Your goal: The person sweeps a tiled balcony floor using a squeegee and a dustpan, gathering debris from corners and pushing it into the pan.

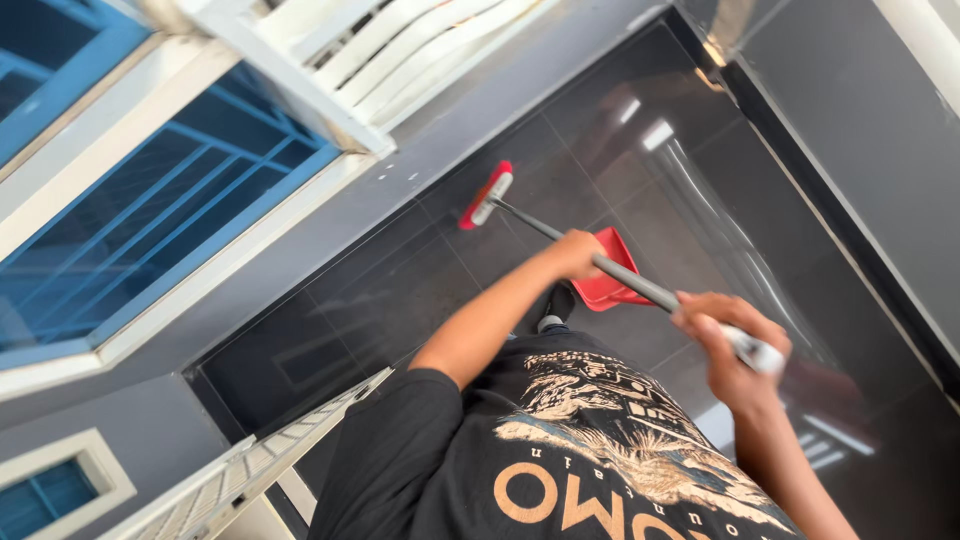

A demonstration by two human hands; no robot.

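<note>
The right hand (728, 335) is smeared by motion blur, so its fingers cannot be separated. The pale top end of the broom handle (640, 288) beside it is blurred too. Where the left hand (578, 253) closes over the handle, that stretch of shaft is hidden. Just beyond the left hand, a red dustpan (608, 270) shows only in part, covered by the handle and forearm. A shoe (556, 305) below that hand is mostly hidden behind the arm. The black shirt (560, 450) is cut off at the bottom edge.

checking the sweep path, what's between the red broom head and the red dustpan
Only bare dark floor tile and the broom handle lie between broom head and dustpan, in the head view.
</note>
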